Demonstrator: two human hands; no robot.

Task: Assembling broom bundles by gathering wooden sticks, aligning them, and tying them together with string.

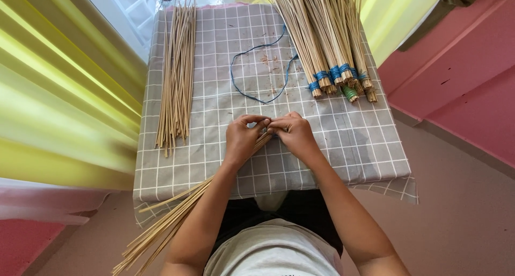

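Observation:
My left hand (pixel 242 137) and my right hand (pixel 294 134) meet over the middle of a table covered with a grey checked cloth (pixel 370 147). Both grip the end of a bundle of thin pale sticks (pixel 177 214) that runs under my left forearm and down past the table's near left corner. A blue cord (pixel 252 72) loops across the cloth beyond my hands and seems to lead toward my fingers. The bundle's end is hidden by my fingers.
A loose pile of pale sticks (pixel 176 77) lies along the cloth's left side. Several stick bundles bound with blue and green cord (pixel 327 40) lie at the far right. Yellow curtains (pixel 59 93) hang at left; a pink wall (pixel 461 77) stands at right.

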